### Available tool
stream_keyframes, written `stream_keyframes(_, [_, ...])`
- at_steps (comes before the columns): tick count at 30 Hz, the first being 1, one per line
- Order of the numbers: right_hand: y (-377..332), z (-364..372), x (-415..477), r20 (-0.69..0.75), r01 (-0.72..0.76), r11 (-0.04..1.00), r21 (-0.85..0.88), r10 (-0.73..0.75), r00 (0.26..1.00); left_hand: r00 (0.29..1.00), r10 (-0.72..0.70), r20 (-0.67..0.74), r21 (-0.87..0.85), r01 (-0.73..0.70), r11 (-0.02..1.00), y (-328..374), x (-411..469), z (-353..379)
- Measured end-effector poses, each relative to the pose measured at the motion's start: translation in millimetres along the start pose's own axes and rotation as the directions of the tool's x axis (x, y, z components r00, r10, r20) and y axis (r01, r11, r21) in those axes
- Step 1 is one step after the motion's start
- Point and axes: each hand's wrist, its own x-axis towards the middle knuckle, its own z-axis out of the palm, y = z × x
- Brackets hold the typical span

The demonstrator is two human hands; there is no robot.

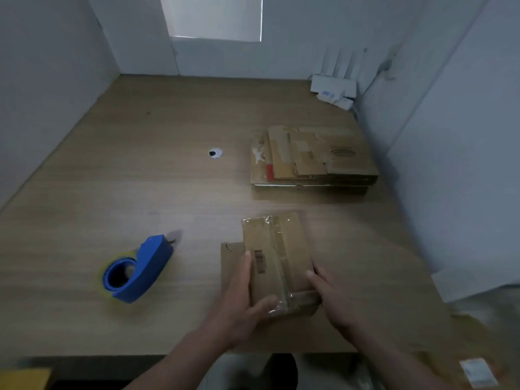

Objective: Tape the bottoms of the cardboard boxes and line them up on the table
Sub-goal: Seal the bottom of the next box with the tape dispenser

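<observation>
Table [140, 170]: I see wood-grain top, walled on three sides; no finished box stands in a row on it, so I judge the lining-up not yet begun.

Stack [312, 161]: flattened cardboard boxes piled at the far right of the table, well apart from my hands. They lie flat and unfolded, so I take them as work still to do. How many are in the pile I cannot tell.

Box [277, 260]: near the front edge, between my hands, one broad face up. A strip of clear tape runs along its middle seam and wraps over the near end. I judge this bottom as taped, or very nearly. A loose flap shows at its left side.

Dispenser [139, 270]: blue, loaded with a roll, set down on the table to the left of the box, touched by neither hand.

Left hand [242, 299]: fingers together along the box's left side, thumb laid over the near taped end; it grips the box.

Right hand [332, 299]: fingers together, flat against the box's right side, clamping it toward the left hand.

Grommet [215, 153]: small cable hole mid-table, clear of the work.
</observation>
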Motion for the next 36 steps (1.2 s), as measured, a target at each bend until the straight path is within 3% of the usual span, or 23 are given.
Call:
stream_keyframes(2, [-13.4,-1.6,13.4,0.009,-0.087,0.996,0.01,0.087,0.996,0.996,-0.065,-0.061,-0.282,0.045,0.958,10.1,9.1,-5.2])
stream_keyframes(4, [-22.9,1.8,29.8,-0.038,-0.168,0.985,-0.034,0.167,0.985,0.986,-0.138,-0.098,-0.38,0.091,0.92,28.1,17.6,-12.8])
stream_keyframes(6, [-40.2,3.8,38.2,-0.051,-0.203,0.978,0.044,0.205,0.977,0.965,-0.242,-0.103,-0.519,0.155,0.84,53.3,21.9,-27.5])
stream_keyframes(9, [-74.3,-3.7,41.7,-0.041,-0.121,0.93,0.348,0.145,0.989,0.96,-0.259,-0.107,-0.775,0.083,0.626,76.5,25.1,-61.5])
stream_keyframes(11, [-88.7,-8.9,39.4,-0.059,-0.046,0.803,0.595,0.101,0.993,0.954,-0.244,-0.176,-0.828,-0.01,0.561,81.0,29.1,-82.5])
stream_keyframes(14, [-87.9,-1.4,38.0,-0.06,-0.058,0.757,0.65,0.127,0.99,0.948,-0.247,-0.199,-0.774,0.003,0.633,70.5,28.2,-91.1])
stream_keyframes(16, [-75.1,7.7,34.0,-0.065,-0.105,0.82,0.562,0.17,0.983,0.969,-0.217,-0.117,-0.71,0.071,0.701,58.0,21.4,-82.1])
stream_keyframes(19, [-56.6,23.3,19.3,0.013,-0.201,0.906,0.371,0.211,0.977,0.967,-0.25,-0.047,-0.673,0.154,0.723,42.1,9.2,-64.7])
stream_keyframes(22, [-45.5,31.1,4.8,0.001,-0.092,0.96,0.263,0.095,0.995,0.978,-0.194,-0.075,-0.614,0.108,0.782,32.5,2.1,-54.0])
stream_keyframes(26, [-38.3,39.8,-14.2,0.05,0.044,0.992,0.117,-0.05,0.998,0.991,-0.087,-0.101,-0.646,0.001,0.764,21.6,-9.8,-49.3])
stream_keyframes(31, [-20.6,39.6,-28.0,0.039,0.032,0.994,-0.108,-0.028,0.999,0.992,-0.019,-0.123,-0.597,-0.059,0.8,12.1,-30.5,-36.8])
stream_keyframes(36, [-12.0,43.6,-32.0,-0.015,0.065,0.998,-0.008,-0.065,0.998,0.99,0.01,-0.143,-0.412,-0.069,0.909,-2.0,-53.1,-11.6])
